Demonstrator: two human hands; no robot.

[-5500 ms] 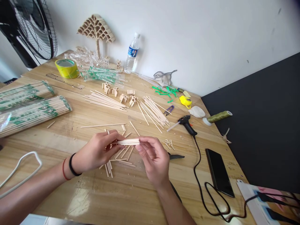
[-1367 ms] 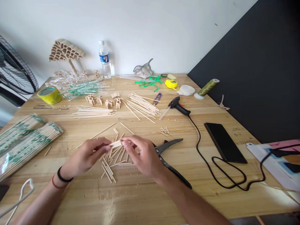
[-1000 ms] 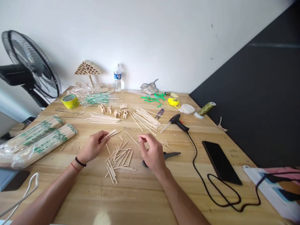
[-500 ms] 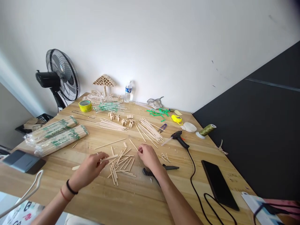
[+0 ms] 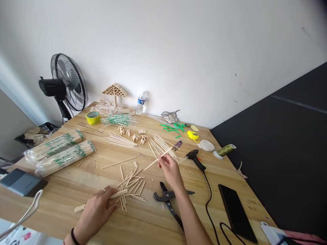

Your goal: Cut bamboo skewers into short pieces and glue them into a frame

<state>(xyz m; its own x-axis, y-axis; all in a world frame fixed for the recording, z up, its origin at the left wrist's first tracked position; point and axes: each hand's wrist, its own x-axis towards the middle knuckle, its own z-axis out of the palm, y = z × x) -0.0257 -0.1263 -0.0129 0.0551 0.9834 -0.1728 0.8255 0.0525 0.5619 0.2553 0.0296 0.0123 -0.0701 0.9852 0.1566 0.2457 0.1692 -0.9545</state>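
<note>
My left hand (image 5: 99, 209) is low over the table at the left, its fingers closed on a few short wooden sticks (image 5: 119, 193). More short stick ends (image 5: 79, 208) show at the far side of that hand. Just beyond its fingertips lies a loose pile of short cut sticks (image 5: 132, 183). My right hand (image 5: 170, 169) is raised above the table and pinches one longer thin wooden stick (image 5: 153, 164), which slants up to the right. Below the right wrist rests a black hand cutter (image 5: 165, 196) with its jaws apart, partly covered by the forearm.
Long sticks (image 5: 163, 146) lie behind my right hand, near small stick assemblies (image 5: 135, 137). A glue gun (image 5: 195, 158) with its cord, a phone (image 5: 236, 211) and a tape measure (image 5: 192, 136) are at the right. Packed stick bundles (image 5: 66, 156) lie left; a bottle (image 5: 140, 103) stands at the back.
My right hand has risen and moved right with its stick, which now slants the other way. My left hand has dropped nearer the table, still holding short sticks. More of the cutter shows.
</note>
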